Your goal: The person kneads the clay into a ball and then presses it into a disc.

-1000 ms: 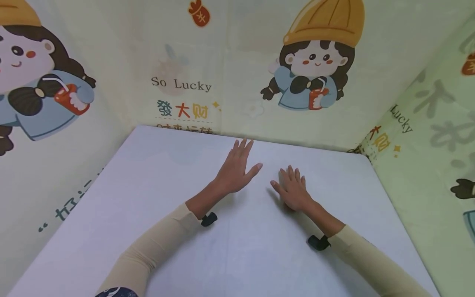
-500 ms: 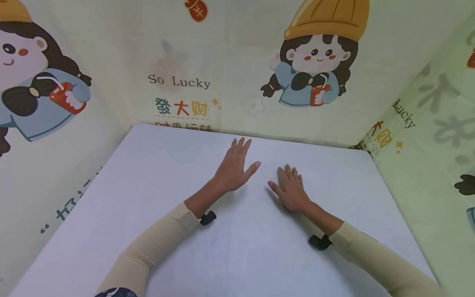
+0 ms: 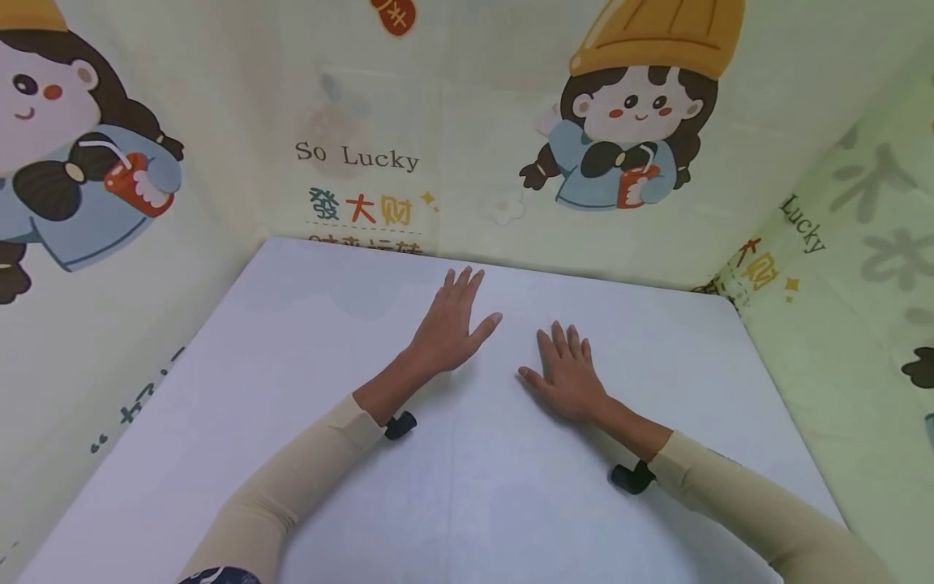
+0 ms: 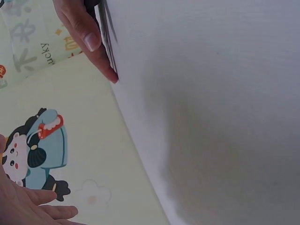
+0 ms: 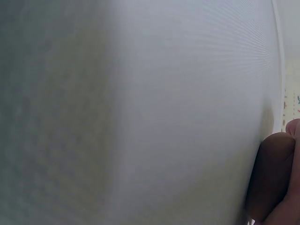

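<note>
My left hand [image 3: 443, 331] is stretched over the far middle of the white table [image 3: 350, 324], fingers straight and thumb spread to the right. To its right and a little nearer, my right hand [image 3: 569, 380] lies palm down at the tabletop with its fingers spread. A gap separates the two hands, and neither holds anything. From the left wrist, the left hand's fingers [image 4: 58, 212] show at the lower left, raised above the table, with the right hand [image 4: 84, 30] beyond. The right wrist view catches part of the right hand [image 5: 273, 173], close against the white surface.
A dark wrist camera [image 3: 400, 425] hangs under the left wrist, and another dark wrist camera [image 3: 631, 478] under the right. Pale printed cloth [image 3: 481, 138] with cartoon figures and lettering rises behind the table and along both sides. Both forearms wear beige sleeves [image 3: 314, 462].
Both hands have shifted slightly left in the head view. The right hand's fingers are spread a bit wider and lie flatter. The head view itself has moved a little.
</note>
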Motion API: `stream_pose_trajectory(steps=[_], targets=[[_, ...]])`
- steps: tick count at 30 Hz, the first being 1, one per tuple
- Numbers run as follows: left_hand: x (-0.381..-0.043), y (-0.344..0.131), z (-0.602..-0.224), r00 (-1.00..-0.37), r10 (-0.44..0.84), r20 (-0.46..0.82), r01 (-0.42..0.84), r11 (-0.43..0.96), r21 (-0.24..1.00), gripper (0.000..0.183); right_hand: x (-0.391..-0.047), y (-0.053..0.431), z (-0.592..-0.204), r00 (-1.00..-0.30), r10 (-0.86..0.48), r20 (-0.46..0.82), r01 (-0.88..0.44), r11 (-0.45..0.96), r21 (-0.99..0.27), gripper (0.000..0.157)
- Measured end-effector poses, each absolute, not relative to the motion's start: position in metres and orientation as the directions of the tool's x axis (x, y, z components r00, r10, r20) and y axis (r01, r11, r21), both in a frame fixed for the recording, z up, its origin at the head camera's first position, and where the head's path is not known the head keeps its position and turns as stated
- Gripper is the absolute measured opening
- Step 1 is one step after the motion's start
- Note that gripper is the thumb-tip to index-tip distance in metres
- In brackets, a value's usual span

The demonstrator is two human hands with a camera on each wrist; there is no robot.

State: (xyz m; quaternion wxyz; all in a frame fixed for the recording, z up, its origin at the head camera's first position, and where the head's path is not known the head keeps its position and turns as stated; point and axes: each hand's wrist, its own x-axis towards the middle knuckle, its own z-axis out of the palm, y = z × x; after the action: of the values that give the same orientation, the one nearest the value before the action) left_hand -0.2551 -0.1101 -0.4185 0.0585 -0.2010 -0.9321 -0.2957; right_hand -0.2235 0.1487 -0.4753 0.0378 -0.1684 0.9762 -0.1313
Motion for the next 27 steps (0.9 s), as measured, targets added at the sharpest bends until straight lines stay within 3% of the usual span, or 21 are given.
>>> stream_pose_trajectory(steps=[11, 27], targets=[[-0.256, -0.123, -0.421, -0.926, 0.307, 0.221, 0.378, 0.771, 0.512, 0.079, -0.223, 0.152, -0.486, -0.931, -0.362, 0.05, -0.36, 0.886, -0.292, 0.092], [-0.257, -0.157, -0.436, -0.95, 0.239, 0.203, 0.312, 0.773, 0.552, 0.08, -0.22, 0.149, -0.483, -0.938, -0.347, 0.012, -0.341, 0.915, -0.213, 0.095]])
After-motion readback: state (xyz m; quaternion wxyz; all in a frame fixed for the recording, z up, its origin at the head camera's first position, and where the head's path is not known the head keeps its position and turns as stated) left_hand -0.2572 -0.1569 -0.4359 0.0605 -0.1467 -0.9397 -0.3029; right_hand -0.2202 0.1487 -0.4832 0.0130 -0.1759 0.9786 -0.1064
